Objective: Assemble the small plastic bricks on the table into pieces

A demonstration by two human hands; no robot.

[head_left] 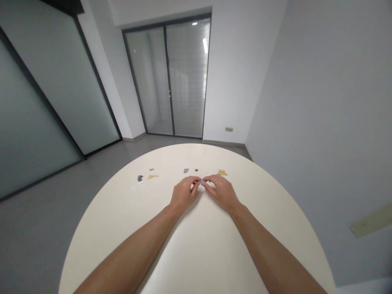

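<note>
Both arms reach forward over the round white table [183,261]. A small grey-blue piece [201,181] is pinched between my left hand [184,190] and my right hand [222,190], with fingertips on each of its sides. Its exact kind is too small to make out. Just beyond the hands lie a flat grey square [186,170], a tiny dark piece [196,170], and pale, almost white bits [207,171]. Yellow strips [222,172] rest past my right hand.
Left of the hands lie a dark piece [140,178], more yellow strips [152,177], a small grey piece [151,169] and white scraps [139,185]. Beyond the table stand a glass door [186,81] with blinds and a frosted glass partition [61,81]. A white wall [330,102] is on the right.
</note>
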